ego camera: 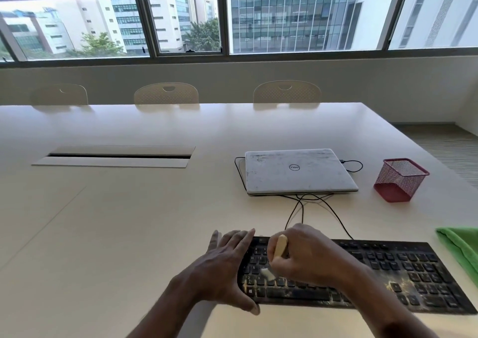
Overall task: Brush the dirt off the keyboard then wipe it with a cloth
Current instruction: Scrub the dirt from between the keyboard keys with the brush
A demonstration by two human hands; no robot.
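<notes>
Pale worktop (129, 221), black keyboard (388, 262) lying crosswise along its near edge.
Its length runs left to right, ending near the green cloth (461, 249). The left hand (222, 268) lies flat, fingers straight, bracing the left end; the right hand (310, 257) clasps the brush (280, 246), bristles on the left-side keys. Yellow dirt (399, 284) further right probably calls for rightward strokes.
</notes>
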